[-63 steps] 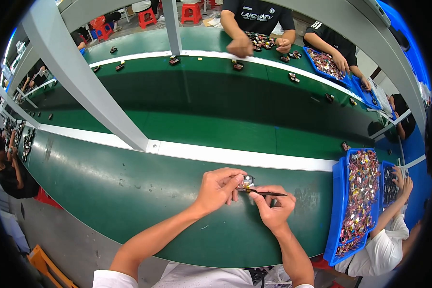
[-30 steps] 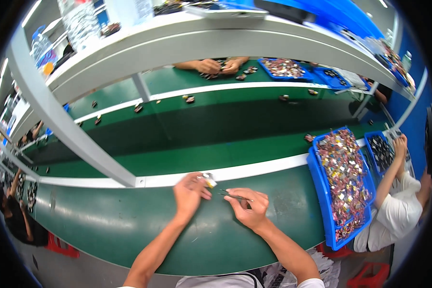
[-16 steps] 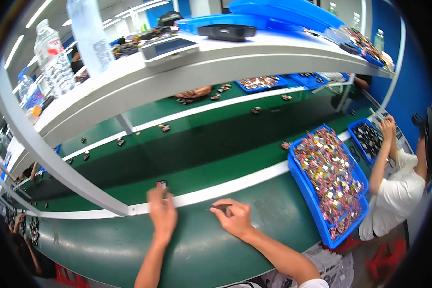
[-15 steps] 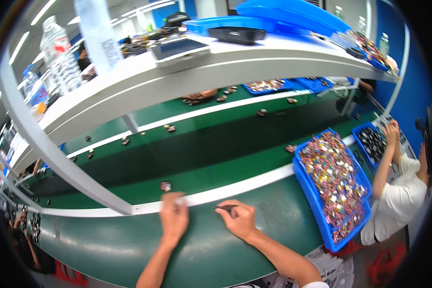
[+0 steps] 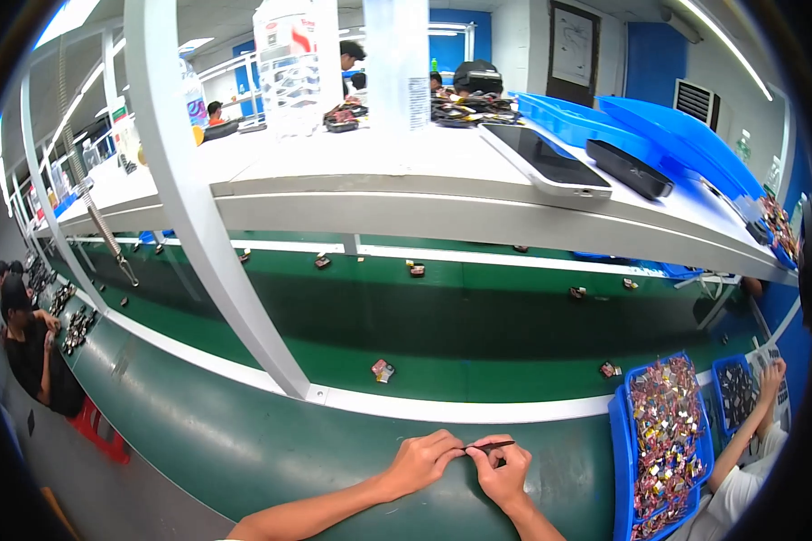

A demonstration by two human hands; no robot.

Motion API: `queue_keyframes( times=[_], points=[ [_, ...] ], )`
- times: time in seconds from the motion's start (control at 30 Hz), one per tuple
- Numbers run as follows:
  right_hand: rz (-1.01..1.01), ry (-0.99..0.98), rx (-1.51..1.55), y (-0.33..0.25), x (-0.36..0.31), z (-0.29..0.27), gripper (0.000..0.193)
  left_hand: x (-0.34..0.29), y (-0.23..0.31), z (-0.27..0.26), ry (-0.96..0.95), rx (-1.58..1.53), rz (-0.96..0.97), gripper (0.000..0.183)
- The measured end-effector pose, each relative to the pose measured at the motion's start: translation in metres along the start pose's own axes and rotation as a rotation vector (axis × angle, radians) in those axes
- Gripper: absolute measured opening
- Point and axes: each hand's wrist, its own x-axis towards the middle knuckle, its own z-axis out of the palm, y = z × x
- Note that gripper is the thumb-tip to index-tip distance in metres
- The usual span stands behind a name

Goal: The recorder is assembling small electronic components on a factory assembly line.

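Over the green worktop [image 5: 334, 469], my two hands meet at the fingertips. My right hand [image 5: 503, 473] pinches slim black tweezers [image 5: 493, 444], held nearly level, with one end by the left fingers. My left hand [image 5: 417, 465] is closed, thumb against fingers, at that end of the tweezers. Whatever its fingertips hold is too small and hidden to name. Beyond the hands, a small pink-and-black part [image 5: 382, 371] lies on the green conveyor belt [image 5: 496, 379].
At right stands a blue bin [image 5: 621, 469] heaped with small pinkish parts; a co-worker's arms [image 5: 747, 433] reach by another blue tray [image 5: 720, 374]. A grey post [image 5: 216, 243] and a white shelf [image 5: 406, 176] with a phone [image 5: 546, 162] rise ahead. Another person [image 5: 29, 347] sits far left.
The view has swung left. My left hand has come from near the belt's edge to the right hand, and their fingertips now meet. The tweezers stay in my right hand.
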Motion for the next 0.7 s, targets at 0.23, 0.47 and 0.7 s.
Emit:
queue_keyframes(
  times=[0.23, 0.47, 0.7],
  points=[
    [0.024, -0.033, -0.01, -0.0087, 0.0005, 0.0011, 0.014, 0.0001, -0.0039, -0.0012, -0.023, -0.043, -0.004, 0.009],
    [0.047, -0.038, -0.035, -0.0058, -0.0016, -0.0021, 0.016, -0.0004, -0.0033, -0.0017, -0.043, -0.08, -0.069, 0.013],
    [0.033, -0.037, -0.019, -0.008, -0.0015, -0.0014, 0.014, 0.0009, 0.0008, -0.0028, -0.033, -0.086, -0.08, 0.013]
  ],
)
